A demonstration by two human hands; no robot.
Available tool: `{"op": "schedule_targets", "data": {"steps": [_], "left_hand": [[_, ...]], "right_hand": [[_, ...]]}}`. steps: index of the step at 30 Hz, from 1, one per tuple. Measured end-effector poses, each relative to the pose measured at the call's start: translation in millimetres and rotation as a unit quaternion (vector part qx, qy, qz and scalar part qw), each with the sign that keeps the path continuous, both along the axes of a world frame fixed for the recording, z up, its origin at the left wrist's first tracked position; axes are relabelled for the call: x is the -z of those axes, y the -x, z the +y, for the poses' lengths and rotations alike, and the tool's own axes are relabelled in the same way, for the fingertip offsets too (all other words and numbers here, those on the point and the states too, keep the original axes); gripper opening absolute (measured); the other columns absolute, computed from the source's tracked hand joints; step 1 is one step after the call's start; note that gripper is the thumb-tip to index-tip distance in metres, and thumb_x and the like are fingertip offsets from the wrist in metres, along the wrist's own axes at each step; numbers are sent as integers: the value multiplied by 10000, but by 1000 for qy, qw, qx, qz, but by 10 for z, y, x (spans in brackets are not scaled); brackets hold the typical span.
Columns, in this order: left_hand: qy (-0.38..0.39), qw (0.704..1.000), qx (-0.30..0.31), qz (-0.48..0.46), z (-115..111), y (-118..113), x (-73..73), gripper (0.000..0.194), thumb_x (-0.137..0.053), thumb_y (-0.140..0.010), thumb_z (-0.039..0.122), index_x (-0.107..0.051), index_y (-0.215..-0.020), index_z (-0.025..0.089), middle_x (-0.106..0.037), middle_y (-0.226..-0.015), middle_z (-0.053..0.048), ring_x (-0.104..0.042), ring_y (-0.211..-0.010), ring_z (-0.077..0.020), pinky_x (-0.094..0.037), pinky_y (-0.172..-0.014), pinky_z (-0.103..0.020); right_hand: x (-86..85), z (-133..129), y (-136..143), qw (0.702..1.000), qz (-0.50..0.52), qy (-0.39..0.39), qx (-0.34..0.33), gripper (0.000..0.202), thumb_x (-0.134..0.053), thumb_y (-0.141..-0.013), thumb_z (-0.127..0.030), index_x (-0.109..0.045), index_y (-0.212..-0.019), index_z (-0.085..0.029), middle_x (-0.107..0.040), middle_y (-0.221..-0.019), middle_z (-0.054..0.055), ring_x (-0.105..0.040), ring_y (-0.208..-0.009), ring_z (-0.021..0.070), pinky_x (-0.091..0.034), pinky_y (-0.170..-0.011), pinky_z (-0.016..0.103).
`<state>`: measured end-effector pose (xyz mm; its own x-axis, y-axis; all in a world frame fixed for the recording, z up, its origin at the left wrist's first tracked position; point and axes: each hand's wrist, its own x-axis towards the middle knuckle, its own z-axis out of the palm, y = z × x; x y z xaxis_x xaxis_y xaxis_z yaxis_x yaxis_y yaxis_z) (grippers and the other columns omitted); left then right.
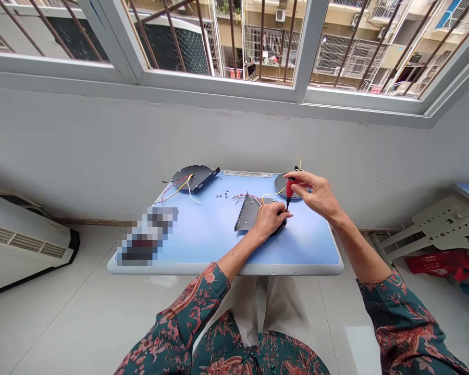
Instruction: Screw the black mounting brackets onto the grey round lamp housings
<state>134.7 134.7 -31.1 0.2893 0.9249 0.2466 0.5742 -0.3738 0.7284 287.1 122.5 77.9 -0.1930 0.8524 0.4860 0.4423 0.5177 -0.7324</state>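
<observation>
A red and black screwdriver [289,191] stands nearly upright in my right hand [316,194], its handle pinched by the fingertips. The tip points down at the right edge of a dark metal plate assembly [247,214] with a raised flange and several thin wires. My left hand [271,217] rests on this assembly, fingers closed near the screwdriver tip; what they pinch, if anything, is hidden. Several small screws [222,196] lie loose on the blue table beyond. Behind my right hand sits another round dark assembly [280,182] with a yellow wire.
A third round dark plate [193,174] with coloured wires lies at the table's [203,234] far left. A blurred patch [146,237] covers things at the left edge. The wall and barred window are beyond; a white appliance [27,239] stands left, a folded table frame [426,229] right.
</observation>
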Motion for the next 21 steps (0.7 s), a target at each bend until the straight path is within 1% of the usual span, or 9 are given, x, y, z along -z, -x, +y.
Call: {"op": "schedule_targets", "data": {"steps": [2,4,6,8,11,14,17,19,21], "left_hand": [[4,1000,0,-4,-4,0,-3,195,-762,-899,266,-667,-739,207,-799,-952,-10,-699,-866,-173,-466,-798,-267],[5,1000,3,-12,-8,7,-2,178,-758,-901,260,-681,-749,208,-798,-956,-7,-701,-878,-174,-468,-799,-263],[0,1000,15,-23,-8,18,0,135,-730,-921,249,-717,-791,216,-792,-951,-4,-702,-899,-171,-471,-822,-259],[-7,999,28,-26,-5,27,1,114,-693,-945,237,-754,-850,226,-785,-942,0,-698,-894,-164,-465,-836,-254],[-3,1000,17,-11,7,26,0,128,-685,-952,246,-768,-859,222,-776,-902,2,-680,-830,-153,-442,-786,-250],[2,1000,-6,1,15,13,2,137,-718,-935,266,-757,-815,213,-772,-843,5,-656,-765,-145,-415,-740,-251],[-1,1000,-12,-6,12,5,6,120,-746,-917,260,-749,-806,213,-777,-830,8,-651,-750,-141,-409,-739,-251],[4,1000,-11,-16,6,4,6,129,-760,-907,259,-736,-790,210,-784,-841,10,-661,-757,-141,-411,-739,-251],[10,999,-8,-29,-1,4,4,150,-764,-904,266,-718,-775,206,-795,-869,11,-675,-774,-142,-415,-737,-250]], "right_hand": [[9,-15,33,998,-15,-45,37,212,-723,-813,-235,-796,-1005,-286,-748,-933,15,-691,-836,180,-575,-841,358],[21,-7,46,996,-23,-68,51,172,-739,-800,-226,-798,-951,-285,-730,-885,13,-668,-766,168,-573,-807,352],[23,23,23,999,-17,-40,23,236,-673,-813,-166,-788,-985,-280,-743,-862,2,-691,-777,167,-576,-855,363],[16,56,-18,1000,-2,3,-4,330,-605,-808,-120,-759,-1059,-269,-772,-897,-3,-733,-868,181,-575,-927,387],[14,64,-48,999,36,26,-9,330,-572,-827,-140,-690,-1114,-251,-785,-1000,15,-751,-981,199,-576,-976,419],[38,26,-11,999,13,-13,30,250,-648,-843,-223,-682,-1089,-252,-764,-996,25,-736,-948,206,-585,-957,425],[77,17,28,994,-28,-55,89,225,-757,-785,-283,-732,-1008,-264,-729,-915,17,-697,-879,212,-598,-886,421],[96,44,23,998,18,-21,64,252,-744,-774,-260,-735,-1026,-267,-726,-898,8,-705,-853,203,-607,-860,410],[104,76,0,995,91,37,-1,332,-691,-778,-224,-693,-1109,-261,-746,-952,7,-739,-871,196,-617,-865,400]]}}
